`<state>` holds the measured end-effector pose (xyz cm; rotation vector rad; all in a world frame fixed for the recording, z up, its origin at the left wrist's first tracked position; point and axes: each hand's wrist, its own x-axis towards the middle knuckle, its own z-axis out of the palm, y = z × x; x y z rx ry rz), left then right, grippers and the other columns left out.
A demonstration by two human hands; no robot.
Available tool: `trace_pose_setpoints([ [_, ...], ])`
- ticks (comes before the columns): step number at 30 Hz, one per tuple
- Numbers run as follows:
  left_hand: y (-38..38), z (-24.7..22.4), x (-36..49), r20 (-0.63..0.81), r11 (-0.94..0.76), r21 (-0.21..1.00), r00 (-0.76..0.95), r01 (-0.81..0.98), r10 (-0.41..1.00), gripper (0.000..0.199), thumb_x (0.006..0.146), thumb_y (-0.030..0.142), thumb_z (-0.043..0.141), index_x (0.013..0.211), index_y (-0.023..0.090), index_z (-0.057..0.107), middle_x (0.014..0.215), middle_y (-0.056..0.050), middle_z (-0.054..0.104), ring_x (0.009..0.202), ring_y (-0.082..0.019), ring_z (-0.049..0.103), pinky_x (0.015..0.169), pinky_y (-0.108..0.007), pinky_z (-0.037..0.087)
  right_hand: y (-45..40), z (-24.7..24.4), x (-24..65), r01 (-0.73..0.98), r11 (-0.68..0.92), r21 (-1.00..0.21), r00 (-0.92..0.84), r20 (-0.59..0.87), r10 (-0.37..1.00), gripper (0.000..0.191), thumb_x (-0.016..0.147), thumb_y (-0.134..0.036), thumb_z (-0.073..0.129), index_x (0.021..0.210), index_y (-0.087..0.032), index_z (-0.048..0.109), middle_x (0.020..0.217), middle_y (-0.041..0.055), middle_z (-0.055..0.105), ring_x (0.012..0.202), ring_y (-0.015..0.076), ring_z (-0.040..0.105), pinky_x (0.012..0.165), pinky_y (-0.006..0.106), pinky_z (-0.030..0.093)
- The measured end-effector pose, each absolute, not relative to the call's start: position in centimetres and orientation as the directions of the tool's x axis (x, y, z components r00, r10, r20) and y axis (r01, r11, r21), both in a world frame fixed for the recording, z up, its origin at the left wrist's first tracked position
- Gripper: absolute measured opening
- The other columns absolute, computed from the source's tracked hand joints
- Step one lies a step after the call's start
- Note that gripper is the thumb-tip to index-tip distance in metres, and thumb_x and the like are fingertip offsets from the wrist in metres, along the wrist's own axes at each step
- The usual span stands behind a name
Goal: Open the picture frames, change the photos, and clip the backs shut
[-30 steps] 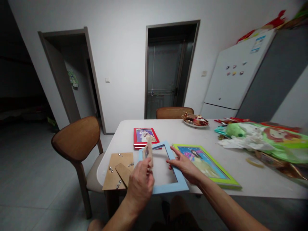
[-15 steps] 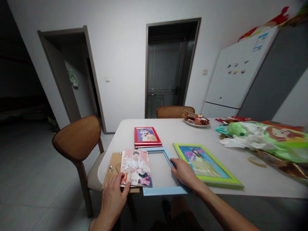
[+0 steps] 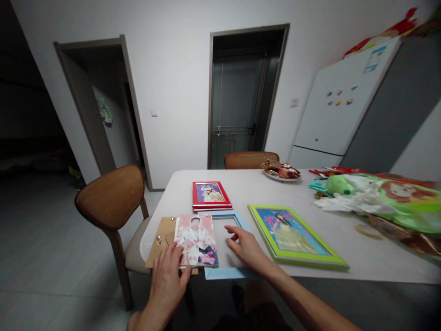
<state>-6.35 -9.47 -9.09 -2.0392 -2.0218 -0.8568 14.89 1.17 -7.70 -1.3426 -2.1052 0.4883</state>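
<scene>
A pink-toned photo print (image 3: 198, 241) lies on the left part of a light blue picture frame (image 3: 223, 274), overlapping a brown backing board (image 3: 161, 241) with small metal clips. My left hand (image 3: 168, 271) rests over the lower left corner of the print, fingers stretched and thumb apart near its bottom edge. Above the blue frame's opening is my right hand (image 3: 246, 248), empty, its fingers bent and apart. It hides much of the frame's right side. A green picture frame (image 3: 296, 234) with a picture in it lies to the right.
Red picture frames (image 3: 212, 196) lie stacked beyond the blue one on the white table (image 3: 241, 184). A plate (image 3: 280, 174) with things on it stands at the back. Green bags (image 3: 396, 200) and a tape roll (image 3: 368, 231) lie right. Wooden chairs (image 3: 113, 197) stand around.
My right hand has let go of the blue frame's right side and moved left over its opening. My left hand has shifted slightly right and lies flatter on the print.
</scene>
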Motion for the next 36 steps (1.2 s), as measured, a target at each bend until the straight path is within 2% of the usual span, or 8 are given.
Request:
trace_pose_setpoints([
  [9,-8.2,-9.9,-3.7,0.388,-0.174,0.283,0.054,0.943,0.920,0.048,0.063,0.011,0.049,0.112,0.015,0.048,0.121,-0.012,0.046,0.113,-0.027,0.039,0.095,-0.046,0.029,1.9,-9.4,10.1,0.360,0.221,-0.907,-0.299,0.112,0.948,0.058,0.058,-0.007,0.046,0.116,-0.011,0.045,0.060,-0.0023,0.057,0.052,0.0094,0.050,0.052,0.021,0.040],
  [14,-6.8,-9.3,-3.6,0.533,-0.316,0.410,0.057,0.855,0.844,0.051,0.067,0.004,0.038,0.116,0.014,0.045,0.124,-0.011,0.045,0.118,-0.023,0.035,0.098,-0.044,0.026,0.1,-5.9,8.9,-0.034,0.257,-0.966,-0.257,0.256,0.932,0.055,0.064,-0.012,0.048,0.118,-0.015,0.040,0.062,-0.0050,0.051,0.051,0.0069,0.046,0.050,0.019,0.038],
  [17,-6.3,-7.5,-3.7,0.610,-0.399,0.633,-0.111,0.663,0.784,0.039,0.076,0.011,0.035,0.112,0.015,0.050,0.116,-0.009,0.053,0.111,-0.020,0.044,0.096,-0.037,0.031,-0.7,-4.0,9.2,-0.201,0.222,-0.954,-0.251,0.270,0.930,0.054,0.070,-0.028,0.050,0.121,-0.017,0.036,0.073,-0.0011,0.055,0.060,0.0097,0.053,0.055,0.022,0.042],
  [20,-6.0,-5.7,-2.8,0.463,-0.367,0.881,-0.394,0.298,0.794,0.029,0.079,0.028,0.042,0.101,0.015,0.056,0.100,-0.008,0.062,0.096,-0.022,0.055,0.088,-0.036,0.039,-0.9,-4.4,9.8,-0.185,0.058,-0.981,-0.213,0.098,0.972,0.049,0.069,-0.036,0.054,0.112,-0.016,0.044,0.085,0.0047,0.059,0.069,0.0129,0.057,0.061,0.026,0.044],
  [23,-6.0,-5.4,-0.9,0.259,-0.341,0.930,-0.418,-0.136,0.871,0.035,0.077,0.040,0.046,0.097,0.013,0.056,0.090,-0.008,0.066,0.089,-0.022,0.059,0.082,-0.036,0.042,-0.6,-6.1,10.5,-0.223,-0.150,-0.963,-0.252,-0.092,0.963,0.038,0.068,-0.038,0.053,0.099,-0.015,0.052,0.084,0.0069,0.062,0.068,0.0148,0.059,0.061,0.027,0.045],
  [26,-6.1,-6.4,0.7,0.188,-0.276,0.910,-0.286,-0.310,0.940,0.038,0.075,0.041,0.050,0.099,0.011,0.055,0.095,-0.010,0.065,0.093,-0.023,0.057,0.085,-0.034,0.041,-0.1,-6.6,11.8,-0.374,-0.135,-0.917,-0.213,-0.057,0.975,0.033,0.069,-0.035,0.048,0.097,-0.017,0.052,0.086,0.0061,0.064,0.071,0.0169,0.060,0.060,0.027,0.047],
  [30,-6.5,-7.9,0.7,0.143,-0.210,0.947,-0.267,-0.244,0.953,0.052,0.070,0.034,0.056,0.116,0.012,0.042,0.115,-0.014,0.054,0.104,-0.023,0.050,0.089,-0.034,0.038,1.3,-5.8,15.1,-0.297,-0.071,-0.952,-0.117,-0.037,0.992,0.044,0.064,-0.020,0.047,0.108,-0.019,0.048,0.084,0.0047,0.066,0.065,0.0171,0.061,0.054,0.025,0.047],
  [36,-7.5,-8.7,0.1,0.229,-0.147,0.899,-0.154,0.413,0.961,0.051,0.063,0.018,0.056,0.113,0.012,0.047,0.122,-0.014,0.047,0.115,-0.024,0.040,0.099,-0.037,0.027,3.5,-7.0,18.8,0.072,-0.134,-0.988,-0.185,-0.145,0.972,0.049,0.060,-0.013,0.041,0.108,-0.014,0.052,0.070,0.0047,0.068,0.052,0.0155,0.060,0.049,0.024,0.046],
])
